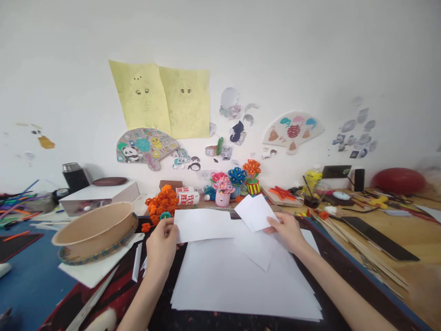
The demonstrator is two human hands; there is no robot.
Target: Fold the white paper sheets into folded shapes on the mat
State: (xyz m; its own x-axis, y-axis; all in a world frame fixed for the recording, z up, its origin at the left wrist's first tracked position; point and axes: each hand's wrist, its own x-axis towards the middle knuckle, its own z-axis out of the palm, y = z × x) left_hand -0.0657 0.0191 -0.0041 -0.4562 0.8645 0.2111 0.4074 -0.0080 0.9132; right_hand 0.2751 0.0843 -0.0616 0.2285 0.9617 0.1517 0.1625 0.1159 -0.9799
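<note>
My left hand (163,241) pinches the left end of a white rectangular paper strip (204,225), held level above the mat. Between the thumb and fingers of my right hand (286,232) is a smaller folded white paper (255,212), tilted, its layers slightly fanned. Below both hands lies a stack of white paper sheets (241,285), its edges a little uneven. Another white piece with a pointed corner (263,257) rests on the stack under my right hand.
A tan round bowl (96,225) stands left, with scissors (91,301) in front. Behind are orange fuzzy flowers (163,202), small flower pots (223,196) and a yellow bottle (312,181). Thin wooden sticks (365,250) and a black phone-like slab (381,236) lie right.
</note>
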